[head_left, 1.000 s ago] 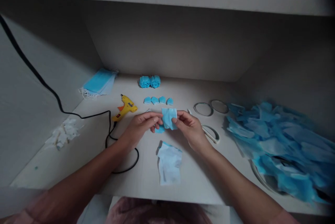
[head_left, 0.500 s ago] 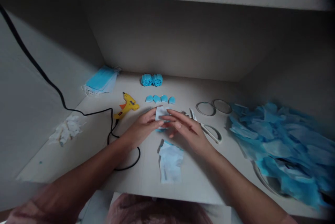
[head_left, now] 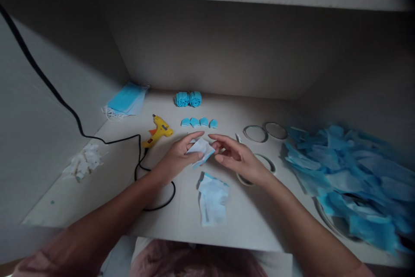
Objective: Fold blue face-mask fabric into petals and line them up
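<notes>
A small white and light-blue fabric piece (head_left: pixel 200 151) is pinched between the thumb and fingers of my left hand (head_left: pixel 180 152), above the middle of the white surface. At the right edge of that piece is my right hand (head_left: pixel 238 158), its fingers curled and thumb apart; whether its fingertips touch the piece is hard to tell. Below the hands, more cut pieces (head_left: pixel 214 201) lie flat in a loose stack. Several small folded blue pieces (head_left: pixel 203 122) sit in a row beyond my hands. Behind them are two blue rolled rosettes (head_left: pixel 188 99).
A yellow glue gun (head_left: pixel 158 131) with a black cable lies left of my hands. Masks (head_left: pixel 126 99) and white scraps (head_left: pixel 86 162) are further left. Scissors (head_left: pixel 267 162), metal rings (head_left: pixel 275 130) and a large blue fabric pile (head_left: pixel 350 177) occupy the right.
The held piece has turned from upright to slanted, its blue edge now at lower right. My right hand has drawn back to the right, off the piece's front.
</notes>
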Action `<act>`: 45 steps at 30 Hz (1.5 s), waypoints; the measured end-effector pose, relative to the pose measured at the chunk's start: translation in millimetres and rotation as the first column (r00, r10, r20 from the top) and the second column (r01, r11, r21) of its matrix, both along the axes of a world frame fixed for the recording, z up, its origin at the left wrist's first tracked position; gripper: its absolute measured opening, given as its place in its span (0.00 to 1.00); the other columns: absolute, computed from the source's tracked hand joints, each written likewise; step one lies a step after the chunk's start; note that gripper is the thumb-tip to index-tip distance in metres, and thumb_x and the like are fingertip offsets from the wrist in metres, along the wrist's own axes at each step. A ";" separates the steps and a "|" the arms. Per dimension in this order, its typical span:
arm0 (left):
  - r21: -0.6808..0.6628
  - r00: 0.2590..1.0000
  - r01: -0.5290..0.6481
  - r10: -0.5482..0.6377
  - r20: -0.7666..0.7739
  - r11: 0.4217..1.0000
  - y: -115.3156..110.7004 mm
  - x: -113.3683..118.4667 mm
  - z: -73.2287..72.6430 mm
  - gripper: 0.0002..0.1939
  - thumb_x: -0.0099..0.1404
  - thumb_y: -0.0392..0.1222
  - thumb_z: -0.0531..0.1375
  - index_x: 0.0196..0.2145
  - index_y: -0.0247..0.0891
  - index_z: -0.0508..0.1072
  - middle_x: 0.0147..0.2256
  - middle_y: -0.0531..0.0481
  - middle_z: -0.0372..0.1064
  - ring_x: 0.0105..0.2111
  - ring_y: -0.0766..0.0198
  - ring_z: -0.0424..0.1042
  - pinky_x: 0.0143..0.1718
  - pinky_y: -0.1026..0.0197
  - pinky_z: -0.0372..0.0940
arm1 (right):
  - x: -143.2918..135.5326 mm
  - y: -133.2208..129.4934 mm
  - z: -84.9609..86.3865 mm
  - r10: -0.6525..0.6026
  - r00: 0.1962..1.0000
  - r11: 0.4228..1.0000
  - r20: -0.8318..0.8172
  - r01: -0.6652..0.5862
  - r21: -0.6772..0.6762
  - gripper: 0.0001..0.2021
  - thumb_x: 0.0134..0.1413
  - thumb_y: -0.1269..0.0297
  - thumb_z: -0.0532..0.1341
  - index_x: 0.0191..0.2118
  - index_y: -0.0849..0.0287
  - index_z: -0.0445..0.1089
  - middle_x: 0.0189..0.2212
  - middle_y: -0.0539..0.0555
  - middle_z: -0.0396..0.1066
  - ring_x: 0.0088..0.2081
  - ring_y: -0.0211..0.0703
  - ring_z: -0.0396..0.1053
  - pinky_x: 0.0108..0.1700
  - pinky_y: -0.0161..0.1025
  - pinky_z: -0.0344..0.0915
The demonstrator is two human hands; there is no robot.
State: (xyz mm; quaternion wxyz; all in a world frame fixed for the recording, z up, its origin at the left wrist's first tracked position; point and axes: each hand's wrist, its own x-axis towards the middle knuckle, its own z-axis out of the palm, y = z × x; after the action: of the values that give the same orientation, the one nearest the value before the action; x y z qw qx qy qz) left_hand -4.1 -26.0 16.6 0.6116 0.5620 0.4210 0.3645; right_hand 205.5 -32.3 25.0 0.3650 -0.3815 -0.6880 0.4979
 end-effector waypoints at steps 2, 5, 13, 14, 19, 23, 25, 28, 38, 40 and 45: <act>0.052 1.000 0.003 -0.002 -0.017 0.999 -0.2 1.3 -2.7 0.33 0.59 0.39 0.62 0.61 0.40 0.60 0.48 0.43 0.71 0.45 0.56 0.71 0.46 0.55 0.64 | -5.9 -3.7 -2.3 0.001 1.000 1.000 0.022 0.000 -0.028 0.23 0.54 0.58 0.64 0.56 0.52 0.66 0.39 0.53 0.69 0.37 0.40 0.66 0.38 0.38 0.65; 0.135 0.999 0.012 -0.006 -0.047 0.991 -0.8 0.8 -4.5 0.31 0.60 0.41 0.61 0.60 0.42 0.62 0.56 0.42 0.65 0.54 0.52 0.66 0.52 0.52 0.62 | -12.3 -6.3 -7.9 -0.048 0.999 0.998 0.009 0.048 -0.030 0.20 0.55 0.58 0.62 0.54 0.53 0.68 0.33 0.51 0.68 0.32 0.39 0.64 0.34 0.37 0.63; 0.207 0.992 0.040 -0.015 -0.122 0.978 -3.1 -2.4 -0.2 0.37 0.57 0.41 0.64 0.63 0.47 0.57 0.65 0.45 0.51 0.62 0.48 0.55 0.53 0.53 0.62 | -16.0 -7.8 -9.5 -0.159 0.987 0.986 0.024 0.158 0.046 0.20 0.56 0.59 0.62 0.54 0.54 0.68 0.30 0.50 0.67 0.30 0.38 0.63 0.33 0.36 0.61; 0.214 0.992 0.032 -0.005 -0.129 0.976 -3.0 -1.7 0.2 0.37 0.58 0.40 0.63 0.63 0.46 0.57 0.65 0.45 0.51 0.62 0.48 0.55 0.52 0.54 0.63 | -15.8 -7.6 -9.8 -0.159 0.987 0.986 0.019 0.158 0.046 0.20 0.57 0.59 0.61 0.55 0.54 0.68 0.30 0.49 0.67 0.30 0.38 0.63 0.33 0.36 0.61; 0.219 0.989 -0.036 0.066 -0.132 0.975 -1.1 0.0 1.4 0.34 0.59 0.35 0.59 0.62 0.42 0.58 0.62 0.43 0.57 0.56 0.51 0.62 0.47 0.57 0.65 | -12.3 -6.0 -7.9 -0.151 0.988 0.989 -0.029 0.151 0.007 0.19 0.61 0.55 0.57 0.55 0.55 0.67 0.30 0.50 0.67 0.32 0.39 0.65 0.37 0.38 0.63; 0.305 0.981 0.001 0.058 -0.184 0.952 -2.7 -0.1 -1.8 0.34 0.57 0.33 0.59 0.62 0.44 0.60 0.63 0.46 0.55 0.58 0.51 0.60 0.51 0.58 0.64 | -12.3 -6.2 -3.1 -0.117 0.993 0.993 0.017 0.117 -0.009 0.26 0.55 0.56 0.63 0.59 0.52 0.63 0.37 0.52 0.69 0.35 0.41 0.66 0.39 0.39 0.64; 0.315 0.980 0.013 0.051 -0.194 0.949 -4.0 0.0 -2.9 0.34 0.57 0.33 0.59 0.61 0.45 0.60 0.63 0.46 0.56 0.58 0.52 0.61 0.50 0.58 0.63 | -13.8 -5.8 -3.6 -0.109 0.994 0.994 0.025 0.109 -0.027 0.29 0.52 0.59 0.66 0.60 0.51 0.62 0.34 0.51 0.67 0.33 0.39 0.64 0.37 0.38 0.64; 0.266 0.990 -0.006 0.042 -0.131 0.964 -3.5 -0.6 -1.0 0.35 0.58 0.34 0.60 0.63 0.44 0.58 0.53 0.43 0.67 0.47 0.57 0.69 0.43 0.60 0.65 | -15.0 -3.4 -7.2 -0.114 0.991 0.990 -0.074 0.106 -0.095 0.32 0.52 0.60 0.65 0.63 0.51 0.58 0.30 0.48 0.65 0.29 0.37 0.62 0.33 0.36 0.62; -0.049 0.956 0.059 -0.042 0.290 0.997 -0.8 0.2 -9.7 0.25 0.60 0.49 0.63 0.53 0.39 0.68 0.36 0.47 0.67 0.34 0.63 0.67 0.34 0.61 0.64 | -19.5 -3.6 -10.7 -0.190 0.921 0.982 -0.339 0.176 -0.071 0.35 0.53 0.59 0.65 0.65 0.53 0.53 0.37 0.53 0.71 0.38 0.41 0.69 0.43 0.40 0.67; -0.040 0.950 0.160 -0.143 0.279 0.986 -3.8 3.2 -12.8 0.21 0.60 0.52 0.63 0.46 0.36 0.73 0.34 0.46 0.67 0.35 0.61 0.67 0.34 0.60 0.64 | -22.1 -4.7 -12.7 -0.213 0.915 0.977 -0.343 0.201 -0.071 0.34 0.53 0.59 0.65 0.64 0.53 0.53 0.36 0.52 0.71 0.37 0.41 0.70 0.44 0.41 0.67; -0.003 0.904 0.179 -0.163 0.396 0.984 -6.3 7.0 -12.8 0.24 0.60 0.60 0.60 0.41 0.35 0.74 0.43 0.40 0.67 0.36 0.60 0.67 0.32 0.60 0.63 | -24.9 -5.0 -12.4 -0.338 0.880 0.941 -0.335 0.327 -0.090 0.33 0.53 0.59 0.64 0.63 0.54 0.55 0.39 0.55 0.72 0.38 0.42 0.70 0.44 0.42 0.68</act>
State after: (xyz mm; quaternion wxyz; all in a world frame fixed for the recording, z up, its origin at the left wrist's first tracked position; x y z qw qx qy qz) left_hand 2.9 -32.3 3.8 0.7242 0.4997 0.2456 0.4068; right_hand 180.6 -37.3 12.6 0.5540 -0.4061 -0.5298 0.4975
